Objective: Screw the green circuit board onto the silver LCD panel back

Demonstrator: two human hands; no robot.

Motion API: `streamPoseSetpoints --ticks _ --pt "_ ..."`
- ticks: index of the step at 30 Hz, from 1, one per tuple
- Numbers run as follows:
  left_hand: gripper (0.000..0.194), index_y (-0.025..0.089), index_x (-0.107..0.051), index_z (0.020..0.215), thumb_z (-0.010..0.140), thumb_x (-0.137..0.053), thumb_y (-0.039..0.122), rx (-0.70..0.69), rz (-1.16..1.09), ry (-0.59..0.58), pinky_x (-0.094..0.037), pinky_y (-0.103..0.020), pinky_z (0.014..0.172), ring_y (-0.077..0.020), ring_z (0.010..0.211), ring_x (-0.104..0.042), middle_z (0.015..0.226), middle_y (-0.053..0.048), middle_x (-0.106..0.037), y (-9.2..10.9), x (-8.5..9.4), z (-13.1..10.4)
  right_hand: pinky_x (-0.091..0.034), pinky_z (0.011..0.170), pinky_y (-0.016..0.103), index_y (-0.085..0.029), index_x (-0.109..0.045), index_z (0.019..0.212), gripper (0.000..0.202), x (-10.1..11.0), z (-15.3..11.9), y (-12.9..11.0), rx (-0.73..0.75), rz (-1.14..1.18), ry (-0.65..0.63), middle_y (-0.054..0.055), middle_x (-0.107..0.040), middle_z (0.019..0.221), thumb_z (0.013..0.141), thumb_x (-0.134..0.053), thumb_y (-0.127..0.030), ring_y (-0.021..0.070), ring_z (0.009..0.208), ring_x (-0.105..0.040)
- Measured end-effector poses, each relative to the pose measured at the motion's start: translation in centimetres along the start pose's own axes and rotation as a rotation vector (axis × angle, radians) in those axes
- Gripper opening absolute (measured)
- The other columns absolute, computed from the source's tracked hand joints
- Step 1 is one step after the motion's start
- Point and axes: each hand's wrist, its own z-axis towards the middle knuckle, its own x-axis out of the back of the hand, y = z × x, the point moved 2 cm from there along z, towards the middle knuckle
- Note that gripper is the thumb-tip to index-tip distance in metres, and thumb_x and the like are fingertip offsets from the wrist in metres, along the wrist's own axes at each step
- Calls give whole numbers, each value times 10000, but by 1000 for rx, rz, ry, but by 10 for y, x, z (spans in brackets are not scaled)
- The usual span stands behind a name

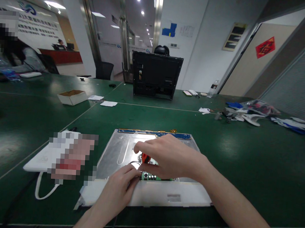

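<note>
A silver metal display panel (116, 149) lies flat on the green table, with a blue strip board (133, 131) along its far edge. On its near half sits a green circuit board (148, 176), partly under my hands. My right hand (165, 156) is closed round a red and black screwdriver handle (146, 158) above this board; the tool's tip is hidden. My left hand (124, 181) rests at the board's left end, its fingers pressed together near a thin cable (134, 162). Whether they grip something is too small to tell.
A white device (38, 158) with a white cable (38, 188) lies left of the panel. Farther back are an open box (73, 98), a black monitor frame (157, 74) and papers (108, 104). Bags, gloves and small parts (235, 114) lie at the right. A person sits at the far left.
</note>
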Motion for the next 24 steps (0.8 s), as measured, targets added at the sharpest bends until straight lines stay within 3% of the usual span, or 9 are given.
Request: streamPoseSetpoints --ticks 10,18,24 --pt "206 220 -637 912 874 -455 130 0 14 -16 -492 -292 767 -183 874 -614 958 -48 -642 6 5 0 -308 558 262 -184 -552 1020 159 2 -1 -3 -7 -11 -1 37 -674 930 878 -502 -236 147 736 -593" --pt "214 230 -639 958 884 -460 140 -2 33 4 -492 -309 796 -188 901 -613 988 -51 -643 1 1 0 -257 541 258 -190 -549 1000 194 2 -1 -2 20 -50 1 25 -661 857 901 -517 -354 138 685 -556" --pt "209 226 -638 943 871 -466 132 -5 16 -9 -493 -302 794 -190 910 -612 992 -53 -641 4 3 -1 -258 518 264 -173 -534 1017 192 4 -4 -6 32 -17 -13 43 -645 923 837 -521 -237 132 683 -529"
